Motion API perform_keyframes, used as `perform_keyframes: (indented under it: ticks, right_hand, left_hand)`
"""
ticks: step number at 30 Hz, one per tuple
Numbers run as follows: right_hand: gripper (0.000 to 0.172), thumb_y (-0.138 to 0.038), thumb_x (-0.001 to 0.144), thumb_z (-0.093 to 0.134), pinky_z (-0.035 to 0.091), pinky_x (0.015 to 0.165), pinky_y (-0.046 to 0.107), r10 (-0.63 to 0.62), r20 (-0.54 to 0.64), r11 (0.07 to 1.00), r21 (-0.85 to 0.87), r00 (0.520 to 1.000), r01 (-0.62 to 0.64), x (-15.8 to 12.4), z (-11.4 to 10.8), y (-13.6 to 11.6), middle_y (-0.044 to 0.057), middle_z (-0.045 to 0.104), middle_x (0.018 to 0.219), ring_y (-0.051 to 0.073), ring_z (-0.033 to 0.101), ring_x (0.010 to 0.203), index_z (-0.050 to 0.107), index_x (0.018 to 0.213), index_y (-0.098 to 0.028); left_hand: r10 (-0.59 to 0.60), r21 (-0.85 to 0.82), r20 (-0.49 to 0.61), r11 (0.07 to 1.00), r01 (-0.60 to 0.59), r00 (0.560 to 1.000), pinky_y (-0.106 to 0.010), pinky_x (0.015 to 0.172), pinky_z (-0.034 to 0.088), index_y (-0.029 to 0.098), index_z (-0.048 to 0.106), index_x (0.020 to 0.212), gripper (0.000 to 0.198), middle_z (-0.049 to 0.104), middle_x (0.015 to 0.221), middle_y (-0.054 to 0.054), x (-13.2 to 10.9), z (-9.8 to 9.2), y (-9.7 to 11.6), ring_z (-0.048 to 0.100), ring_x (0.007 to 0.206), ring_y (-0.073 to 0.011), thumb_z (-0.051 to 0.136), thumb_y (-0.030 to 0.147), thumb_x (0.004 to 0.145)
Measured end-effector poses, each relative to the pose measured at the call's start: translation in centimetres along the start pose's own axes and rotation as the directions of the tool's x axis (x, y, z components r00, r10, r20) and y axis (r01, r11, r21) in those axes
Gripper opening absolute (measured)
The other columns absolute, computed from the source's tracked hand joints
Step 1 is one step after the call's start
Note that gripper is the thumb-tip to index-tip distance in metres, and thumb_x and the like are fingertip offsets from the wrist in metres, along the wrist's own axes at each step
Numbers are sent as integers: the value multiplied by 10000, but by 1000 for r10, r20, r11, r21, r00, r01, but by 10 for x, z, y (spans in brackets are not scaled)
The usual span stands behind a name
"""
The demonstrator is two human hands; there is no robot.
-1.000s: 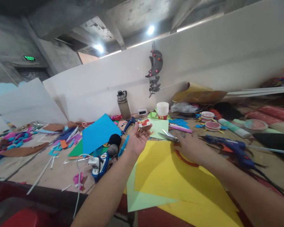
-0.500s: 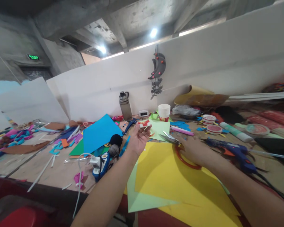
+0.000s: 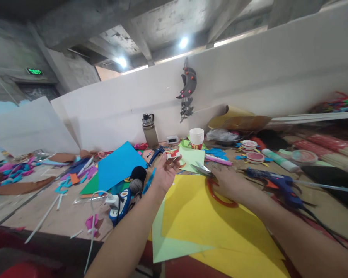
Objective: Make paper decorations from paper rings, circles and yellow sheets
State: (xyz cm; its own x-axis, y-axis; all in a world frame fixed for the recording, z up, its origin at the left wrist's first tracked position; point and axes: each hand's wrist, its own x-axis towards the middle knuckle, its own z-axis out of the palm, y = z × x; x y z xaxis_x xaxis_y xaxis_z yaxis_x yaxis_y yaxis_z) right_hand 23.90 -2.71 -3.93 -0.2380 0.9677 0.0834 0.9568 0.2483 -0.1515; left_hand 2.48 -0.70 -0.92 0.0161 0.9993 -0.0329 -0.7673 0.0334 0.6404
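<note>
Left hand (image 3: pixel 165 173): palm turned up, fingers curled in. Thumb and fingertips pinch a small red-and-white paper piece (image 3: pixel 173 153), flat with irregular cut edges, which sticks up just above the fingertips.

Right hand (image 3: pixel 229 182): back of the hand up, fingers closed through and over the handle of the scissors (image 3: pixel 204 170). A thin red plastic loop shows just under the knuckles. The bare metal blades point out past the fingertips toward the left hand, near it but not touching. How far the blades are parted cannot be told.

Under both hands: a large matte yellow sheet (image 3: pixel 208 220), smooth and straight-edged, overlapping a pale green sheet (image 3: pixel 168 247).

Beyond the left fingertips: a smaller pale green paper (image 3: pixel 193 157) and a white paper cup (image 3: pixel 196 137).

Left of the left wrist: a black yarn ball (image 3: pixel 138 172), fuzzy, with a blue sheet (image 3: pixel 118 164) just behind it.

Right of the right hand: a blue glue gun (image 3: pixel 278 182) with a black cord.
</note>
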Motion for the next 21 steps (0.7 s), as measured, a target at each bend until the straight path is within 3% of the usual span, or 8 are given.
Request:
perform_keyframes:
  ticks: [5,12,17,21]
  right_hand:
    - [367,-291,756,587,451,721,346,-39,47,999,33,998,38,-6,-1,-9,194,622,1092,306,628,936,658,1087,-148]
    - [335,-323,755,599,452,735,358,-65,70,997,50,995,62,-8,-3,-9,176,645,1035,308,633,924,672,1038,-159]
    - [330,-394,771,626,458,764,354,-79,86,994,77,993,72,-9,-12,-5,144,702,1018,295,651,933,694,1020,-188]
    - [353,-433,801,596,464,703,367,-24,18,993,116,1000,21,-5,-16,-1,144,729,994,313,662,901,713,1025,-186]
  left_hand:
    - [33,-23,20,999,-32,999,-265,664,534,141,662,846,236,734,881,-110,7,-6,5,711,907,-228,546,338,908]
    - [133,-43,49,990,-131,990,-306,711,547,131,665,925,290,723,925,-142,12,-9,22,700,964,-272,523,384,913]
    - [224,-64,29,973,-222,974,-292,709,544,175,653,937,222,725,930,-101,15,-10,38,700,964,-248,548,367,894]
    - [244,-71,5,968,-243,970,-278,689,536,184,650,948,201,727,900,-84,18,-13,39,707,933,-237,579,354,868]
